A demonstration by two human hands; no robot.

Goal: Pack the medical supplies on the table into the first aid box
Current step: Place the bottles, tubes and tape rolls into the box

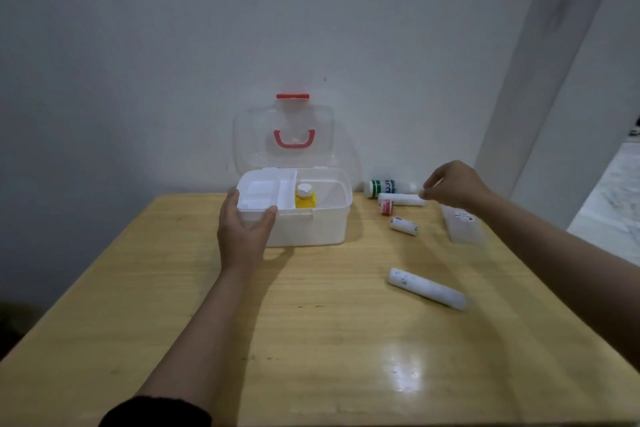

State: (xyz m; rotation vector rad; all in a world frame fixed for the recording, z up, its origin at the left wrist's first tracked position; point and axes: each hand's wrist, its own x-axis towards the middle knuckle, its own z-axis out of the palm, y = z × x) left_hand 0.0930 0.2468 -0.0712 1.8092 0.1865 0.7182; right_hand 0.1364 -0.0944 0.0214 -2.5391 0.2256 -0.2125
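Note:
The white first aid box (311,229) stands at the back of the table, its clear lid (284,135) with a red handle propped open. Inside are a white divided tray on the left and a yellow bottle (304,198) with a white cap. My left hand (242,232) grips the box's front left corner. My right hand (453,185) pinches the right end of a white bandage roll (401,199) lying right of the box. Behind that roll lies a white bottle with a green label (389,186). A small roll (403,225) and a long white roll (427,288) lie nearer me.
A clear flat packet (464,227) lies at the table's right edge under my right forearm. The wooden table (311,340) stands against a grey wall, with a pillar at the right. Floor shows past the right edge.

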